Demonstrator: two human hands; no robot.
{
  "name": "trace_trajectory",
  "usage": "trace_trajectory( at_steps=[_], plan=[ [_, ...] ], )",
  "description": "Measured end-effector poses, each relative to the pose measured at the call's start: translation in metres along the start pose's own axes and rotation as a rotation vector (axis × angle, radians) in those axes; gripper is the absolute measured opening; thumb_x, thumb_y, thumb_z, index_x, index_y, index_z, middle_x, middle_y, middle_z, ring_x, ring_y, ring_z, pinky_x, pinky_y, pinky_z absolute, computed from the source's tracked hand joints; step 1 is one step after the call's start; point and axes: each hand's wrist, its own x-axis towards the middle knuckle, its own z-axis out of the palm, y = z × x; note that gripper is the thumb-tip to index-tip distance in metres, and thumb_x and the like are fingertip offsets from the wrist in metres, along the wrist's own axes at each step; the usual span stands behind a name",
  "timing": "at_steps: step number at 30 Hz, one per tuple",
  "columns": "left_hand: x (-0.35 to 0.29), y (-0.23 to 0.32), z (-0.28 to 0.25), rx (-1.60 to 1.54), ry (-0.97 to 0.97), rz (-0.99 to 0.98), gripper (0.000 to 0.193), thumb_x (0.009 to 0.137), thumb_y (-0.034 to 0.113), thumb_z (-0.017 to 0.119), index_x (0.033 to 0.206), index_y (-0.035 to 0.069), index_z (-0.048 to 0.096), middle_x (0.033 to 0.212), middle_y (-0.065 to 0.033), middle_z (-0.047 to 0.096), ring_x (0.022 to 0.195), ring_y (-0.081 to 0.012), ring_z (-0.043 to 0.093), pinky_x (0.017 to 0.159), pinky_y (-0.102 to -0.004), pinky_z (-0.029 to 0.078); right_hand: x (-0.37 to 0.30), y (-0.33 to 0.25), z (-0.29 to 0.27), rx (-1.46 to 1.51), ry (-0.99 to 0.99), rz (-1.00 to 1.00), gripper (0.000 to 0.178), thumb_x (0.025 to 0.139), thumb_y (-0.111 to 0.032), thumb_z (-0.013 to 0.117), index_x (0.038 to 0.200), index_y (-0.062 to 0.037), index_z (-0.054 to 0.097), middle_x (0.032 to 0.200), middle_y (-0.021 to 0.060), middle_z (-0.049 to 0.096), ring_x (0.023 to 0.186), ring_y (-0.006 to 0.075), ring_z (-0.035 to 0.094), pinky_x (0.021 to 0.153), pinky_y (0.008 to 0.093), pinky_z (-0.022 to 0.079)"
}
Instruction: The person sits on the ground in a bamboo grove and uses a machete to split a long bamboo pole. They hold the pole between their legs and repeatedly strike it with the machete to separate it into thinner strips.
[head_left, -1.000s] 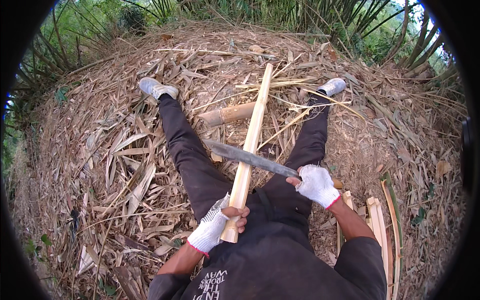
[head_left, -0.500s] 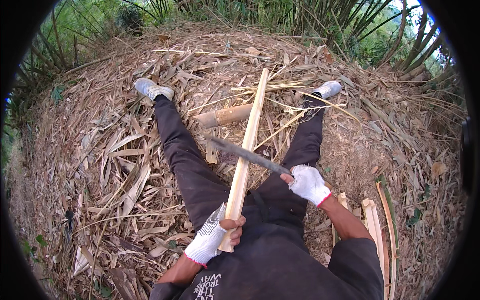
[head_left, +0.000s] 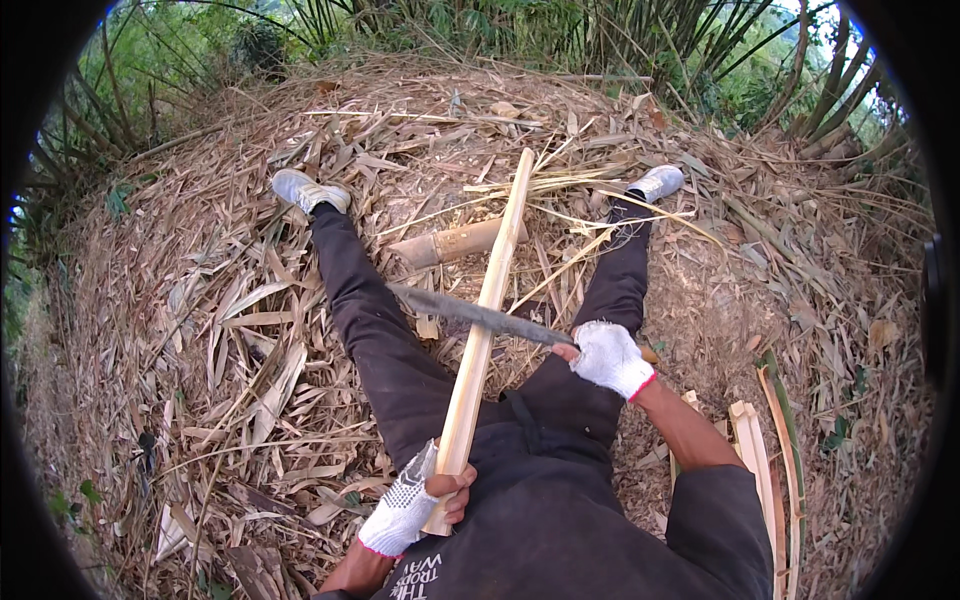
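A long pale split bamboo strip [head_left: 467,390] slants up and away between my legs. Its near end is gripped by my left hand [head_left: 420,500], in a white glove with bare fingertips wrapped round the strip. My right hand [head_left: 606,357], gloved the same way, is closed round the handle of a long dark machete [head_left: 450,308]. The blade lies across the strip around its middle, its tip pointing left over my left thigh. The far part of the strip passes over a thick piece of bamboo [head_left: 450,243] on the ground.
Thin bamboo shavings [head_left: 560,185] lie by my right foot. Several split strips [head_left: 752,445] rest beside my right elbow, one with green skin [head_left: 782,420]. Dry leaves [head_left: 270,390] cover the ground around my outstretched legs. Bamboo stems [head_left: 620,50] stand at the back.
The bamboo strip and my left hand have shifted slightly toward me. My right hand has moved slightly left, and the machete blade now sits lower and flatter across the strip.
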Motion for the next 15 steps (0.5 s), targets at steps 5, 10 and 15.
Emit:
trace_trajectory(
  at_steps=[5, 10, 15],
  plan=[
    [-0.005, 0.001, -0.004, 0.012, 0.011, 0.016, 0.065, 0.083, -0.002, 0.062, 0.139, 0.006, 0.032, 0.092, -0.0098, 0.053, 0.056, -0.0132, 0.049, 0.046, -0.0283, 0.042, 0.035, 0.025, 0.009, 0.032, -0.030, 0.314, 0.067, 0.097, -0.061, 0.048, 0.078, 0.0001, 0.069, 0.080, 0.0248, 0.069, 0.077, 0.0437, 0.069, 0.069, 0.0514, 0.055],
    [-0.008, -0.001, -0.006, -0.005, 0.024, 0.011, 0.064, 0.083, -0.002, 0.062, 0.139, 0.005, 0.032, 0.091, -0.0094, 0.053, 0.055, -0.0129, 0.048, 0.045, -0.0278, 0.041, 0.015, -0.009, 0.004, -0.047, -0.052, 0.013, 0.064, 0.095, -0.061, 0.051, 0.078, -0.0014, 0.070, 0.076, 0.0216, 0.069, 0.076, 0.0420, 0.069, 0.070, 0.0508, 0.055],
    [-0.009, -0.009, -0.015, -0.043, -0.004, 0.001, 0.055, 0.084, -0.001, 0.062, 0.133, 0.003, 0.037, 0.090, -0.0088, 0.053, 0.055, -0.0119, 0.047, 0.045, -0.0266, 0.041, 0.052, 0.034, 0.015, 0.006, -0.006, 0.354, 0.071, 0.099, -0.062, 0.042, 0.079, -0.0003, 0.071, 0.081, 0.0246, 0.070, 0.079, 0.0442, 0.069, 0.071, 0.0517, 0.055]
  ],
)
